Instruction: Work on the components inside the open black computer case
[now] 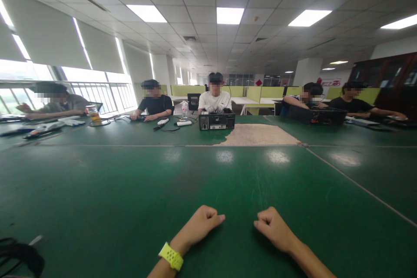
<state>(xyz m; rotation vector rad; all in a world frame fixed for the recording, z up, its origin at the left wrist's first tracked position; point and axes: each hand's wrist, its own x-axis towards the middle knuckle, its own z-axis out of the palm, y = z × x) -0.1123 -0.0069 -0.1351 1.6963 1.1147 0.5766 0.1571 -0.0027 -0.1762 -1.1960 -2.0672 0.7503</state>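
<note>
My left hand (201, 224) is curled into a fist just above the green table (130, 191), its thumb pointing right. A yellow-green band (171, 257) circles that wrist. To the right, my right hand (273, 229) is also closed, thumb toward the left. A gap of green tabletop separates the two fists, and neither shows anything held. Neither hand touches any object other than perhaps the table; contact with it cannot be made out.
Across the table, a person handles an open computer case (217, 122); another dark case (321, 115) stands at the right. White adapters (184, 123), a bottle (185, 109) and cables lie leftward. Black cables (21, 256) are at the near left. Several people sit opposite.
</note>
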